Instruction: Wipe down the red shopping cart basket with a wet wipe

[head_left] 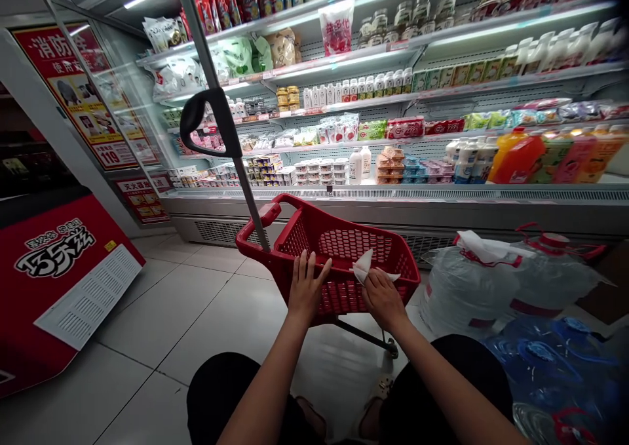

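Chilled display [314, 202]: fills the view ahead of me, stacked with packets [246, 0], jars [381, 20] and bottles [584, 42]; most of their labels are too small for me to read.
Red cabinet [111, 278]: stands to my left, a big black 135 edged in white on its side; I can't make out the character after it.
Wall poster [78, 101]: red and yellow, 消防 in large characters, 使用 under that, 119 near the bottom.
Basket [354, 242]: red and perforated, right in front of me; a grey pole [205, 45] with a black looped grip [227, 120] rises at its left end.
Bagged jugs [462, 294]: clear, on the floor to my right, nearer bottles [545, 353] tinted blue.
Lower sign [142, 199]: red, its top line starting 灭火器.
Shelf bag [337, 29]: white and pink, marked 益多优.
Left hand [305, 286]: open, fingers spread, laid against my side of the basket at the rim.
Right hand [384, 299]: curled over a tissue, pressing it to the same rim farther right.
Tissue [362, 268]: white, crumpled, corners poking out past my fingers.
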### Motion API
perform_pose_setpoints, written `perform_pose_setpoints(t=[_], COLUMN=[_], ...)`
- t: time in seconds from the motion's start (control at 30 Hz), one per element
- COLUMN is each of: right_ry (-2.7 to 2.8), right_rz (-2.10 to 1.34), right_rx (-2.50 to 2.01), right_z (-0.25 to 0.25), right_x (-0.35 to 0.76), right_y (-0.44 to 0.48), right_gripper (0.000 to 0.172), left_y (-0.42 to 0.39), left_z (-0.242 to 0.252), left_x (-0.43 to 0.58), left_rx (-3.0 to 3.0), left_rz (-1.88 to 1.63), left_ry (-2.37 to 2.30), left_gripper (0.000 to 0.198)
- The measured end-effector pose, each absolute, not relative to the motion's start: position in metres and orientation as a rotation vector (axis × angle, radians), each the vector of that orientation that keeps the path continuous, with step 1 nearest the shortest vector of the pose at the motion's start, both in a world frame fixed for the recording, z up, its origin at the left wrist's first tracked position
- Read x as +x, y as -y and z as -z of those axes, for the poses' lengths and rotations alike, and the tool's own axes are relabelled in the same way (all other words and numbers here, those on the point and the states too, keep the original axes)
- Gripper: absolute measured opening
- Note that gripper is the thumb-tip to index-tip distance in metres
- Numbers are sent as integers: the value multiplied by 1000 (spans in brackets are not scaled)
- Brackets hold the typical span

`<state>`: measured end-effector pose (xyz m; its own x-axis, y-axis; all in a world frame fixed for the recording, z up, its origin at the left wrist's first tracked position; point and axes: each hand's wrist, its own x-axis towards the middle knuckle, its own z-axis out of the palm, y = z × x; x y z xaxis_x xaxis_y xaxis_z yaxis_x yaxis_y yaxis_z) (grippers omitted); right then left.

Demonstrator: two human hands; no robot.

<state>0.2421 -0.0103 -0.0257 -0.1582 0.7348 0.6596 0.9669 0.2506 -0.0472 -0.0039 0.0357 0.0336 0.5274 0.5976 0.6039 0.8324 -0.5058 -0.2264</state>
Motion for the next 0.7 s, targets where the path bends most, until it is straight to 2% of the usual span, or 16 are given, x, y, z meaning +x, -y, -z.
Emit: perform_pose_setpoints(t=[0.17,0.3,0.5,0.7], right_ry=[1878,1917,2021,1997], right_rz=[599,521,498,590], right_rx=[-1617,-1532,-1436,-1565], right_z=[30,16,11,38], right_x=[242,190,179,259], right_y=[19,11,7,24], right_gripper=[44,56,60,45], left_y=[-26,-22,-25,-27], left_z=[-32,-28,-26,-35], left_x=[10,23,4,-14], left_rx=[-2308,-2288,-2311,-2357], left_rz=[723,769,672,666], left_ry=[1199,1253,1167,1170], left_gripper=[73,64,72,78])
